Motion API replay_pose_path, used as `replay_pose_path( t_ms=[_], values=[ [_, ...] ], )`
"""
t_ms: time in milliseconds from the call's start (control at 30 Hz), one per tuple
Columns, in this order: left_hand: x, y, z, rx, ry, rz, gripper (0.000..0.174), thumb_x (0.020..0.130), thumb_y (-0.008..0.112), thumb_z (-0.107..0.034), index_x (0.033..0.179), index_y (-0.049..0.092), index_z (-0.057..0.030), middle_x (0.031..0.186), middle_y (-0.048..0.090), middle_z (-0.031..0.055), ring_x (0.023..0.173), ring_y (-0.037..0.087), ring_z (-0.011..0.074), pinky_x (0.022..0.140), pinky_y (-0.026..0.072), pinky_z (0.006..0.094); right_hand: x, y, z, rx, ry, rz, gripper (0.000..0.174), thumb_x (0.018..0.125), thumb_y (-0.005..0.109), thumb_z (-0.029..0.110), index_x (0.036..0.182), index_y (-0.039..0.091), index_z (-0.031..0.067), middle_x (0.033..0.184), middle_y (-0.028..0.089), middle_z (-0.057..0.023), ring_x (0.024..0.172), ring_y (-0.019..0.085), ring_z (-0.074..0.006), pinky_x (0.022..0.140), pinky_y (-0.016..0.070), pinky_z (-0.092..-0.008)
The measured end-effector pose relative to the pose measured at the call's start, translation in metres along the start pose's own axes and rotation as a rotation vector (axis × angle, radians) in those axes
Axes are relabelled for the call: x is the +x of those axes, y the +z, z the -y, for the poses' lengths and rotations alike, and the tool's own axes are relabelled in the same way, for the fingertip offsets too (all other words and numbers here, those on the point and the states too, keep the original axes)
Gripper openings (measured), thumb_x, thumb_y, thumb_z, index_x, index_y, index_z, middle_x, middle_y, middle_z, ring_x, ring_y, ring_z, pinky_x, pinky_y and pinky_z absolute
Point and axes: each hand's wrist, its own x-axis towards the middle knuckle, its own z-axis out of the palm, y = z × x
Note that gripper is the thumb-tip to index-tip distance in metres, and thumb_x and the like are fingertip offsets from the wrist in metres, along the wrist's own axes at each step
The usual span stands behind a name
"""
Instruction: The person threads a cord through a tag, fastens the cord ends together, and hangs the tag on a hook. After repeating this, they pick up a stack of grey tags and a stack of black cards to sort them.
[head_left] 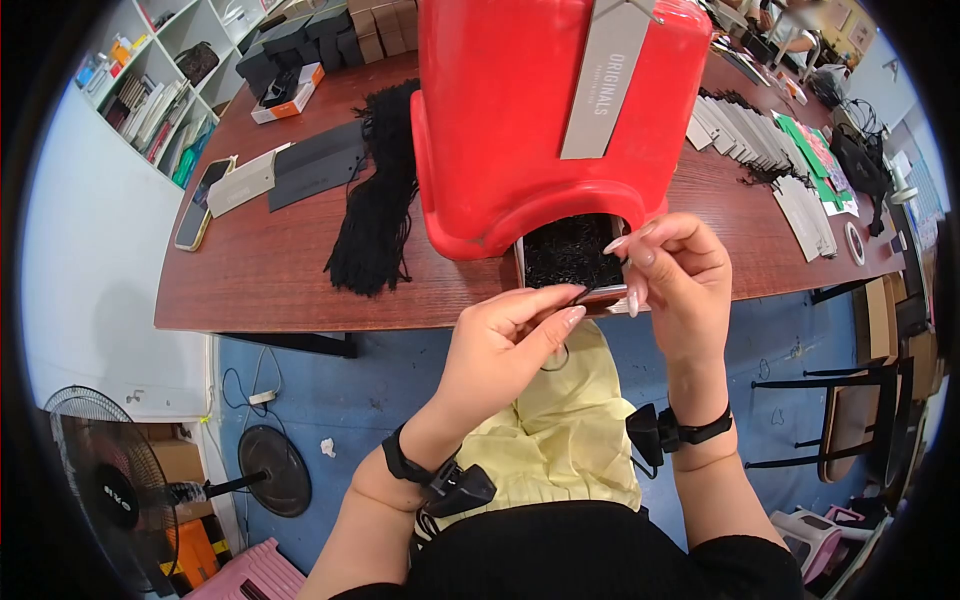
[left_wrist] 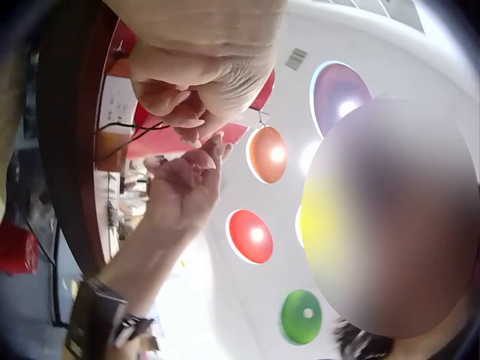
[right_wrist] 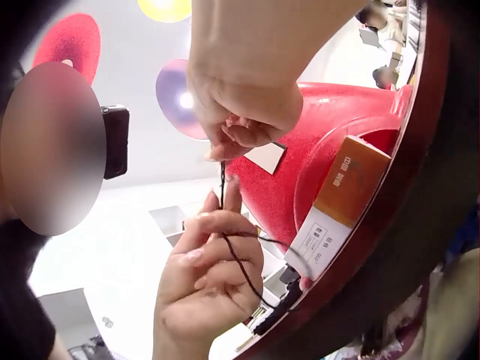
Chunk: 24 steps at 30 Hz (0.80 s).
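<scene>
Both hands work at a thin black cord in front of the red plastic stool-like form. My left hand pinches the cord between thumb and forefinger, and a loop of it trails over the palm in the right wrist view. A little higher, to the right, my right hand pinches the cord's other part with its fingertips. Through the arched opening, a small box filled with black strands shows just behind the fingers. A grey tag printed ORIGINALS hangs down the red form.
Bundled black cords, dark tags and a phone lie on the brown table at left. Rows of grey tags and a tape roll lie at right. A fan stands on the floor.
</scene>
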Motion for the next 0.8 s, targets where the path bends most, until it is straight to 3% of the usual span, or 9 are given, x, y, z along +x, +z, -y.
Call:
replay_pose_path(
  t_ms=[67, 200, 267, 367, 400, 500, 600, 633, 800],
  values=[
    [0.004, -0.002, 0.01, 0.448, 0.467, -0.13, 0.019, 0.078, 0.055, -0.011, 0.094, 0.059, -0.002, 0.06, 0.051, 0.0036, 0.048, 0.046, 0.0085, 0.042, 0.0357, 0.0225, 0.0, 0.001, 0.006, 0.148, 0.083, -0.09, 0.008, 0.078, 0.053, 0.0, 0.084, 0.048, 0.0026, 0.08, 0.06, -0.0151, 0.061, 0.06, -0.013, 0.04, 0.0402, -0.0144],
    [-0.001, 0.004, 0.001, 0.776, 0.667, -0.005, 0.018, 0.072, 0.057, -0.002, 0.089, 0.059, 0.0026, 0.063, 0.053, 0.0073, 0.051, 0.049, 0.0142, 0.047, 0.0386, 0.0231, -0.004, 0.014, 0.001, 0.003, 0.038, -0.16, 0.008, 0.079, 0.051, -0.001, 0.081, 0.044, 0.0019, 0.08, 0.059, -0.016, 0.067, 0.062, -0.0172, 0.042, 0.0436, -0.0155],
    [-0.005, 0.008, -0.004, 1.0, 0.84, -0.093, 0.014, 0.069, 0.059, -0.002, 0.082, 0.058, 0.0018, 0.06, 0.048, 0.0095, 0.049, 0.047, 0.0188, 0.046, 0.038, 0.0254, -0.011, 0.018, -0.016, -0.437, -0.33, -0.074, 0.011, 0.075, 0.051, -0.008, 0.08, 0.045, -0.0008, 0.079, 0.06, -0.0155, 0.067, 0.062, -0.0182, 0.048, 0.0486, -0.0199],
    [-0.006, -0.001, -0.014, 1.177, 0.931, -0.172, 0.017, 0.069, 0.058, 0.0, 0.086, 0.054, 0.001, 0.057, 0.049, 0.0051, 0.047, 0.046, 0.0122, 0.045, 0.0376, 0.0252, -0.01, 0.007, -0.02, -0.695, -0.525, 0.085, 0.01, 0.073, 0.051, -0.011, 0.076, 0.047, -0.0018, 0.078, 0.061, -0.0158, 0.066, 0.061, -0.0166, 0.051, 0.0492, -0.0218],
    [-0.007, 0.0, -0.016, 1.177, 0.93, -0.171, 0.017, 0.069, 0.058, 0.0, 0.086, 0.054, 0.001, 0.057, 0.049, 0.0051, 0.047, 0.046, 0.0122, 0.045, 0.0376, 0.0252, -0.012, 0.009, -0.018, -0.694, -0.525, 0.084, 0.01, 0.073, 0.051, -0.011, 0.076, 0.047, -0.0018, 0.078, 0.061, -0.0158, 0.066, 0.061, -0.0166, 0.051, 0.0492, -0.0218],
    [-0.009, -0.002, -0.022, 0.521, 0.368, -0.087, 0.03, 0.069, 0.057, 0.003, 0.097, 0.046, 0.0009, 0.056, 0.048, 0.0041, 0.054, 0.049, 0.0082, 0.049, 0.0376, 0.0207, -0.017, 0.013, -0.007, -0.357, -0.268, 0.022, 0.012, 0.073, 0.052, -0.011, 0.078, 0.045, -0.0012, 0.08, 0.061, -0.0173, 0.063, 0.059, -0.0132, 0.052, 0.048, -0.0209],
    [0.004, -0.002, -0.011, -0.025, 0.237, 0.101, 0.023, 0.075, 0.054, 0.003, 0.096, 0.046, 0.002, 0.065, 0.055, 0.0029, 0.063, 0.052, 0.0057, 0.057, 0.0404, 0.0193, -0.018, 0.017, -0.003, -0.097, -0.133, 0.044, 0.015, 0.073, 0.055, -0.01, 0.078, 0.045, -0.0002, 0.081, 0.061, -0.0179, 0.064, 0.058, -0.0128, 0.055, 0.0479, -0.0216],
    [0.005, -0.004, -0.016, -0.127, 0.178, 0.188, 0.021, 0.076, 0.052, 0.003, 0.096, 0.048, 0.0039, 0.08, 0.059, 0.0082, 0.077, 0.056, 0.0107, 0.071, 0.0442, 0.0218, -0.018, 0.018, -0.002, -0.1, -0.133, 0.043, 0.015, 0.073, 0.055, -0.01, 0.078, 0.045, -0.0002, 0.081, 0.061, -0.0179, 0.064, 0.058, -0.0128, 0.055, 0.0479, -0.0216],
    [0.006, -0.008, -0.019, -0.218, 0.017, 0.216, 0.014, 0.075, 0.053, 0.0, 0.088, 0.054, 0.0038, 0.08, 0.059, 0.0089, 0.074, 0.057, 0.013, 0.069, 0.0451, 0.0235, -0.013, 0.021, 0.007, 0.215, 0.26, 0.001, 0.015, 0.074, 0.056, -0.007, 0.078, 0.045, 0.0018, 0.077, 0.061, -0.0176, 0.064, 0.058, -0.0134, 0.054, 0.0471, -0.0218]
  ],
)
